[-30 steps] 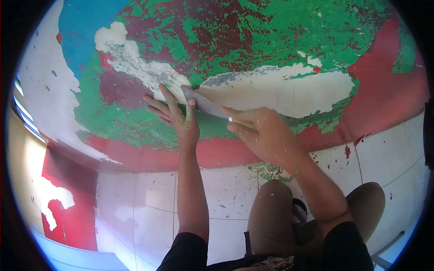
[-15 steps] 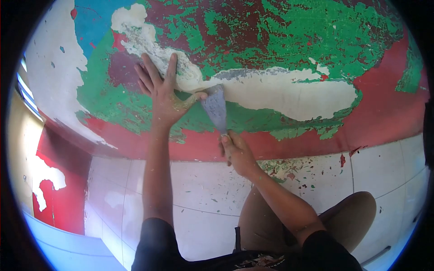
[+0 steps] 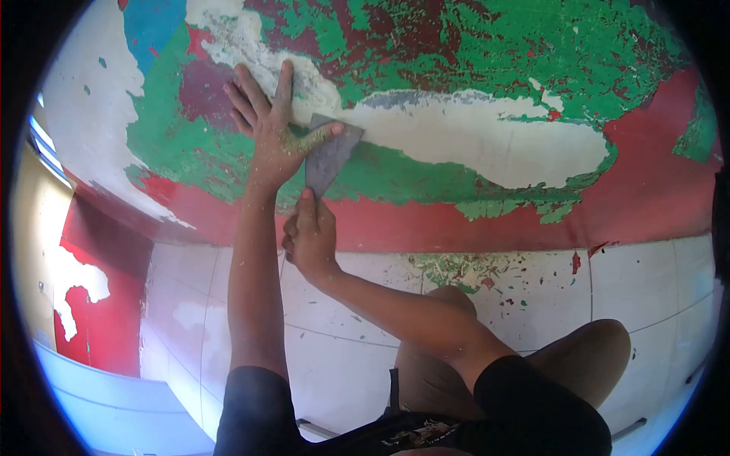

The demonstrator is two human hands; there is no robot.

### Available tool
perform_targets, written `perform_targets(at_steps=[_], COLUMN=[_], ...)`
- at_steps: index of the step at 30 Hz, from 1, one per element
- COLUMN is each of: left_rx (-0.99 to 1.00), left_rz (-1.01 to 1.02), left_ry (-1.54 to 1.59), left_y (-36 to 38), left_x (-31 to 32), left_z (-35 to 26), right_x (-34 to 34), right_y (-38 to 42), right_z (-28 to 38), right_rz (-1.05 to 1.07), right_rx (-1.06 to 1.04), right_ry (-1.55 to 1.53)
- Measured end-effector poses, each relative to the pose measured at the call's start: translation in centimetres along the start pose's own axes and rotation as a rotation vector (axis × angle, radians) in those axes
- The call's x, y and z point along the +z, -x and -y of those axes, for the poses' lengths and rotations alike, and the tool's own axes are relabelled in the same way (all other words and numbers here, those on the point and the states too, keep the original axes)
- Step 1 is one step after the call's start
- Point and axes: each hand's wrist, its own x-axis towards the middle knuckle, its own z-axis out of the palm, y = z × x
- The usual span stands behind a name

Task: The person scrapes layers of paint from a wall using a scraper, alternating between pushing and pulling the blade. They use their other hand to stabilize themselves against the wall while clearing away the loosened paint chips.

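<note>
The right hand (image 3: 310, 239), gripping a scraper (image 3: 328, 156), is swinging its blade left under the left hand's (image 3: 270, 129) thumb, onto green paint on the wall (image 3: 487, 144). The left hand's fingers are staying spread flat, the cleared patch widening leftward.

Left hand (image 3: 268, 129) up high, fingers spread and flat, thumb stuck out to the right, arm straight. Right hand (image 3: 310, 235) sits just below it, fist closed tight, forearm angling across from the right.
</note>
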Motion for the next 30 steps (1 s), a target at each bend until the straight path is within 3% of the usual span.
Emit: perform_targets(at_steps=[5,8,11,15,17,21,23,27,30], left_rx=[-0.069,-0.070,-0.086,-0.050,-0.041,-0.040,-0.048,-0.053,-0.049], left_rz=[-0.035,-0.053,-0.056,-0.062,-0.066,-0.056,-0.046,-0.016,0.004], left_ry=[0.054,0.040,0.049,0.075,0.059,0.047,0.065,0.194,0.299], left_y=[-0.1,-0.2,-0.2,0.0,0.1,0.1,-0.1,0.7,0.1], left_x=[0.1,0.7,0.9,0.1,0.3,0.3,0.2,-0.2,-0.4], left_z=[-0.7,0.0,0.1,-0.7,-0.5,-0.3,-0.3,0.3,0.7], right_x=[-0.9,-1.9,-1.1,-2.8,-3.5,-3.0,-2.2,-2.1,-5.9], right_y=[-1.5,-3.5,-3.8,-2.3,-1.6,-1.7,-2.5,-1.8,0.5], right_z=[-0.9,0.5,3.4,1.9,0.2,2.0,5.7,6.9,2.2], right_rz=[-0.024,0.044,0.083,0.087,0.029,0.049,0.104,0.099,0.036], right_rx=[-0.078,-0.253,-0.250,-0.236,-0.104,-0.082,-0.261,-0.332,-0.047], right_ry=[0.016,0.076,0.025,0.077,0.080,0.055,0.048,0.075,0.179])
